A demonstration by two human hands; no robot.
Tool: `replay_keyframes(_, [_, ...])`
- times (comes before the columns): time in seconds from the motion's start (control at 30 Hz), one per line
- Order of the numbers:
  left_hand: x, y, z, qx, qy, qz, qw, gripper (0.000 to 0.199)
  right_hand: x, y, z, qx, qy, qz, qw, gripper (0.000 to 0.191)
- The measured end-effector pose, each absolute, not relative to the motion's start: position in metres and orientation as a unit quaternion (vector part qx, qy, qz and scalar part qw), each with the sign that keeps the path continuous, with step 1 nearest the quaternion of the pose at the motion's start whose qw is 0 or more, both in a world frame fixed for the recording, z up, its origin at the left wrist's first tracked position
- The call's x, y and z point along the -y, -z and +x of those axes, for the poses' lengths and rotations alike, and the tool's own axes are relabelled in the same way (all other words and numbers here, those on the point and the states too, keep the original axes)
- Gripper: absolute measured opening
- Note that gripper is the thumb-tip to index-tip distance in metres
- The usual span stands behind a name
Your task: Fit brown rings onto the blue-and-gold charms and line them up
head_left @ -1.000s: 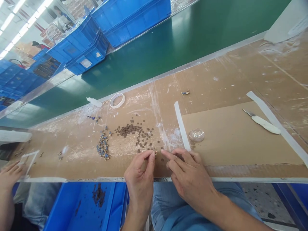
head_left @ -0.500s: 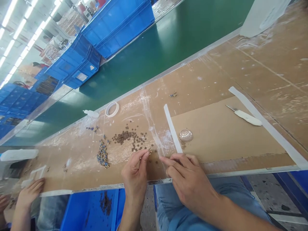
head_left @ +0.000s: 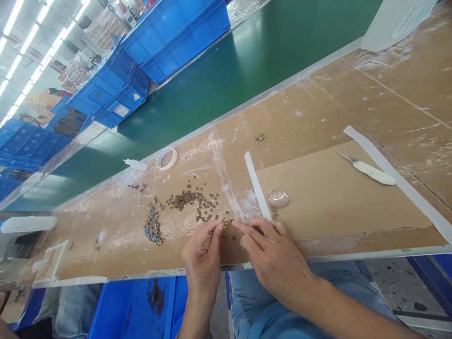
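Observation:
My left hand (head_left: 203, 254) pinches a tiny gold and dark piece (head_left: 223, 223) between thumb and index finger, just above the work surface. Its exact kind is too small to make out. My right hand (head_left: 271, 249) points its index finger left, the tip at a small brown disc on the table; the other fingers are bent and the thumb is hidden. Beyond my left hand lies a heap of small brown discs (head_left: 183, 200), with loose ones scattered to its right. Farther left is a pile of tiny blue and gold pieces (head_left: 152, 228).
A clear round dish (head_left: 278, 198), a white-handled pointed tool (head_left: 374, 173), a white tape roll (head_left: 166, 159) and a small white squeeze bottle (head_left: 135, 165) lie on the table. Blue crates (head_left: 176, 37) stand by the green belt (head_left: 212, 94). A blue bin (head_left: 130, 310) sits below the table edge.
My right index fingertip has moved slightly left, closer to my left hand and onto a loose disc. The neighbouring person's hand at the far left has left the table. The view has shifted a little.

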State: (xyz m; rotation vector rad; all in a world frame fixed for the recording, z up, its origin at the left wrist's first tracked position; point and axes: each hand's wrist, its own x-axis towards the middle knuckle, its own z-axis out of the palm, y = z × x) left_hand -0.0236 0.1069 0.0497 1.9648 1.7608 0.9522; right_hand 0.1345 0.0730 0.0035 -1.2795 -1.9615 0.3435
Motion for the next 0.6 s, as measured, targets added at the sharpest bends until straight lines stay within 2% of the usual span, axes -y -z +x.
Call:
replay_keyframes(0.27, [-0.105, -0.044, -0.015, -0.648, -0.313, 0.673, 0.172, 0.012, -0.064, 0.0, 0.142, 0.747, -0.146, -0.487, 0.428, 0.016])
replay_keyframes(0.6, [-0.1, -0.047, -0.012, -0.708, -0.318, 0.601, 0.192, 0.016, -0.074, -0.007, 0.133, 0.772, -0.11, -0.511, 0.361, 0.018])
